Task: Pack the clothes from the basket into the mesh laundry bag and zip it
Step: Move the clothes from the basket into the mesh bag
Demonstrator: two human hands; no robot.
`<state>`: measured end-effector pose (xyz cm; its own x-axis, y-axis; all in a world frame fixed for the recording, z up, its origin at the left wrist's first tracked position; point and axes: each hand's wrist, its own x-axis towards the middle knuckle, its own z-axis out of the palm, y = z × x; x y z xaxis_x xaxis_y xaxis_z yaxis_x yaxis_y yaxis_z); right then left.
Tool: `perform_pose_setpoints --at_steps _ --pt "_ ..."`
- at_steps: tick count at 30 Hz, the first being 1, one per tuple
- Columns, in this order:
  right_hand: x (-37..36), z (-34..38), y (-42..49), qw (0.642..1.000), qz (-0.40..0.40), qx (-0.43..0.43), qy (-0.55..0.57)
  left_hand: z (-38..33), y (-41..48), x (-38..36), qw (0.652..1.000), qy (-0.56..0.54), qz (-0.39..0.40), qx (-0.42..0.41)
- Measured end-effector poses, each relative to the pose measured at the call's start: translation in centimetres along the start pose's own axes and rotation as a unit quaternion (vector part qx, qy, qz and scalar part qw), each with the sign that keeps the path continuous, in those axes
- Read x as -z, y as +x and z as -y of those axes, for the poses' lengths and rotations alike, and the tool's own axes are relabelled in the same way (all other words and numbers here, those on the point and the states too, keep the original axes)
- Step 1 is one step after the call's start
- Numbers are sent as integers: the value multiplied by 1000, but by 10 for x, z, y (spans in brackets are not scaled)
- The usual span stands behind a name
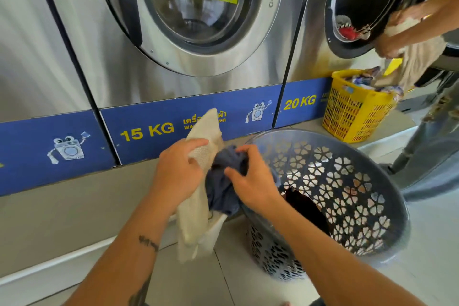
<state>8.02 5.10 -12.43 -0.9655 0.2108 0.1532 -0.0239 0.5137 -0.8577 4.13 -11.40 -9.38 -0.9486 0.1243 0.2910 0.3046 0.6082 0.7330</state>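
Note:
My left hand [177, 171] grips the cream mesh laundry bag [196, 221], which hangs down in front of the washer's base, one corner sticking up above my fingers. My right hand [250, 179] holds a blue-grey garment [223, 189] and presses it against the bag's opening; whether part of it is inside I cannot tell. Just right of my hands the grey plastic basket [360, 181] with flower-shaped holes tilts toward me. A dark garment [305, 206] lies inside it.
A 15 KG washing machine [193, 20] with a shut door stands straight ahead. At the right, another person's hands [392, 40] pull beige cloth from an open 20 KG machine above a yellow basket [355, 107] of clothes. Their leg stands by my basket.

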Motion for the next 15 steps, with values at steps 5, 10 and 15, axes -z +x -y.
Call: perform_pose_setpoints --at_steps 5,10,15 --pt "-1 0 1 979 167 52 -104 8 4 0 999 -21 27 29" --pt "10 -1 6 974 56 73 -209 11 4 4 993 -61 54 85" --pt "6 -28 15 968 96 -79 -219 13 5 6 993 -43 71 82"
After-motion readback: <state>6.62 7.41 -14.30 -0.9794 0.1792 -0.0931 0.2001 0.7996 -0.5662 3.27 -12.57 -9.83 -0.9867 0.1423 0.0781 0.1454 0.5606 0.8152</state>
